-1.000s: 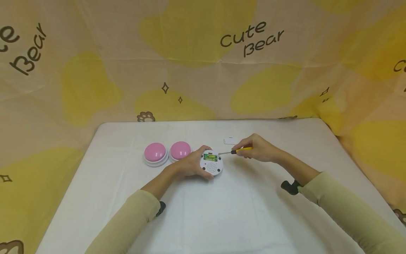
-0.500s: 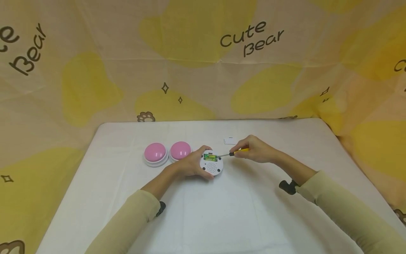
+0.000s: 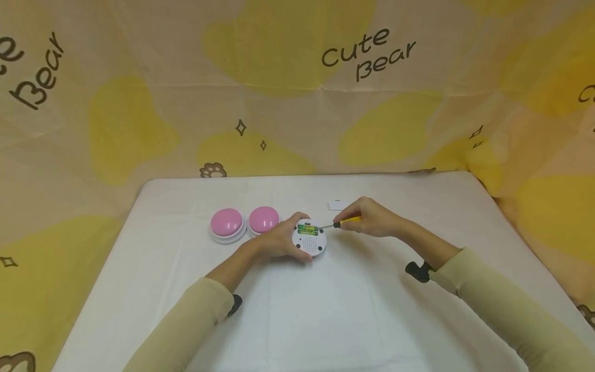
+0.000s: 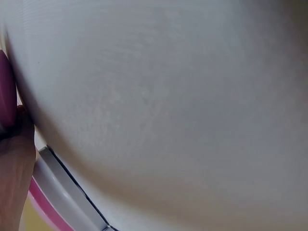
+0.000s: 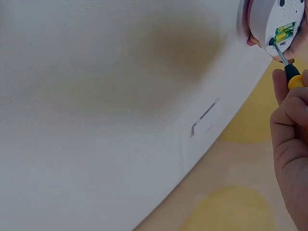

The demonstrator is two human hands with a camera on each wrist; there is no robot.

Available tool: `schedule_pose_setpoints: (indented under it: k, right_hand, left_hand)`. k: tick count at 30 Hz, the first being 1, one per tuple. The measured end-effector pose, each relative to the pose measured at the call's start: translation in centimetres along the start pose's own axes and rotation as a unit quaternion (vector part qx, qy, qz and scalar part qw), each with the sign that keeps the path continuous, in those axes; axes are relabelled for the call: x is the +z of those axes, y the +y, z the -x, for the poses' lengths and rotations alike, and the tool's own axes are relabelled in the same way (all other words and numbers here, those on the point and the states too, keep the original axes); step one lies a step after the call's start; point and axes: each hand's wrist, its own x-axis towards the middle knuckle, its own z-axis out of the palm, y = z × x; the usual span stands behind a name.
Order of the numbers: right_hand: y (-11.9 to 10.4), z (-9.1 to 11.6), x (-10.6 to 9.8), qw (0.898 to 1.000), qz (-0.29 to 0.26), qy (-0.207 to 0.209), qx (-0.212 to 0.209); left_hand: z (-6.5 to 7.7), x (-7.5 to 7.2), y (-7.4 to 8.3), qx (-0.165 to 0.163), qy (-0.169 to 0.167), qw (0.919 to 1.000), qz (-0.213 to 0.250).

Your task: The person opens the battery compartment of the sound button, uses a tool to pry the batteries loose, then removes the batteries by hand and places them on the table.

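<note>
Head view: left hand (image 3: 279,242) grips white round device (image 3: 310,248), right hand (image 3: 375,218) pinches yellow-handled screwdriver (image 3: 337,225) angled toward green batteries (image 3: 308,230); apparently prying, next calling for gentle leverage.

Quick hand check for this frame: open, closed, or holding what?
Left hand: closed, holding the upturned button device.
Right hand: closed, holding the yellow-and-black screwdriver, tip by the batteries.
</note>
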Motion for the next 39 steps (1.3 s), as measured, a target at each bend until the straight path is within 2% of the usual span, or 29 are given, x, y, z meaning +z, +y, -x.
schedule_pose_setpoints:
  k: [11,30,39]
  right_hand:
    - [0.3,-0.4,0.1,0.999,-0.039,-0.024,0.013]
    - [1.6,-0.4,0.6,0.998,-0.067,-0.014,-0.006]
    - [2.5,-0.2,1.0,0.995,-0.104,-0.003,0.000]
  left_hand:
    - [-0.1,0.0,-0.1,0.003,-0.002,1.0000,0.001]
    - [-0.2,0.0,-0.3,-0.004,-0.004,1.0000,-0.001]
    - [-0.2,-0.1,-0.2,0.003,-0.006,1.0000,-0.001]
